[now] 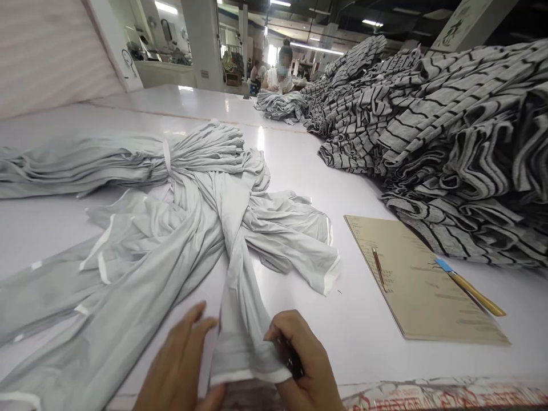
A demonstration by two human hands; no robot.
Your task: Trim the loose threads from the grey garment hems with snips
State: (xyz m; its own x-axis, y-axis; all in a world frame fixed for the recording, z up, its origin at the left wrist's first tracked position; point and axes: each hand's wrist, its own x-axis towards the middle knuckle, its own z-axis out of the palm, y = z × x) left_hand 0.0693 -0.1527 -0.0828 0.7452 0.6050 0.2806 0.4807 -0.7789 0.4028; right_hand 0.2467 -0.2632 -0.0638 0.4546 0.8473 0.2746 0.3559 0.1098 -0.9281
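A light grey fabric piece with a white-edged end [240,337] hangs toward me over the table's front edge. My left hand [180,359] is at its left side, fingers stretched and apart, the thumb close to the white edge. On the right side of that piece, my right hand [306,365] is closed round a small dark, shiny object [289,355] whose kind I cannot make out; its fingertips touch the cloth. The piece comes from a large bundle of grey fabric [205,148], gathered with a pale tie [166,157]. Other white-edged ends [295,228] spread over the table.
A brown card [411,285] with writing lies at right, bearing a pen [378,265] and a yellow-handled tool with a blue end [475,291]. A tall heap of black-striped grey fabric [428,131] fills the right side. Far back, a person [280,74] is beside more grey cloth [282,105].
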